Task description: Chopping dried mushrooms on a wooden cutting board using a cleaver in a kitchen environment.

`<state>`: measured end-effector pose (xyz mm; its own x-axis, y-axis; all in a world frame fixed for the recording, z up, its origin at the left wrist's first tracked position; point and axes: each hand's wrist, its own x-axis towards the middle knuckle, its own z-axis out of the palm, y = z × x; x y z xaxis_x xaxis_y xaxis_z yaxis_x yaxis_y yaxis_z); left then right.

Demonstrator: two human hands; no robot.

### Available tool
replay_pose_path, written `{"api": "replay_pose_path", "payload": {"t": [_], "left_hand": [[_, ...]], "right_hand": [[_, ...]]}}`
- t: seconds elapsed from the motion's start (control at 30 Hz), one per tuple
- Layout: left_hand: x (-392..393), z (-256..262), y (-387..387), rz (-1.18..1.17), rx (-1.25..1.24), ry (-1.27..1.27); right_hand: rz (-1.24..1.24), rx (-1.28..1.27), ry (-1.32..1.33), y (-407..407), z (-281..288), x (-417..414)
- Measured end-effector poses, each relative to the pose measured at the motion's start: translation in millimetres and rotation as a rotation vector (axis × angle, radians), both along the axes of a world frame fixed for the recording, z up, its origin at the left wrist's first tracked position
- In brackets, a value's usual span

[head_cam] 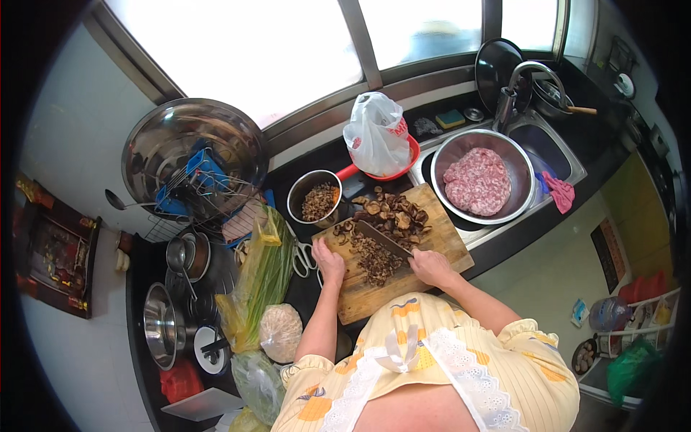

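Observation:
A wooden cutting board (351,302) lies in front of me. My right hand (432,267) is closed round the handle of a kitchen knife (380,239), whose dark blade points up and to the left across the board. Under and below the blade is a heap of chopped brown mushrooms (378,264). Larger mushroom pieces (402,216) are piled beyond the knife. My left hand (328,262) rests on the board's left edge, and its fingertips are partly hard to make out. Just past the board's upper left corner, a steel pot (314,197) holds chopped brown bits and something orange.
A steel bowl of minced meat (478,181) sits over the sink, right of the board. Behind stands a white plastic bag (377,135) in a red strainer (414,154). White-handled scissors (303,259) and bagged green stalks (270,259) lie at the left. A faucet (506,108) rises behind the bowl.

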<state>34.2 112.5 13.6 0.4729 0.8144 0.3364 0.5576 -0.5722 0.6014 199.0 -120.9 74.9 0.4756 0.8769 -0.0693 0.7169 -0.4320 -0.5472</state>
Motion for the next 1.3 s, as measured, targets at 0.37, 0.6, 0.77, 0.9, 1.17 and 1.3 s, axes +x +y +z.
{"api": "replay_pose_path", "payload": {"t": [0.37,0.6,0.77,0.9,1.17,1.3], "left_hand": [[-12,12,-87,-0.136,0.101,-0.090],[-14,19,-115,-0.212,0.183,0.173],[-7,16,-106,-0.196,0.214,0.171],[5,15,-91,-0.085,0.145,0.170],[13,3,-59,-0.242,-0.263,0.020],[19,17,-79,-0.032,-0.349,-0.143]], "right_hand": [[0.095,0.052,-0.056,13,42,-3],[0.188,-0.003,-0.117,24,35,1],[0.162,0.004,-0.124,20,12,5],[0.159,-0.031,-0.137,18,13,3],[0.127,0.023,-0.104,12,14,2],[0.124,0.063,-0.080,13,22,0]]}}
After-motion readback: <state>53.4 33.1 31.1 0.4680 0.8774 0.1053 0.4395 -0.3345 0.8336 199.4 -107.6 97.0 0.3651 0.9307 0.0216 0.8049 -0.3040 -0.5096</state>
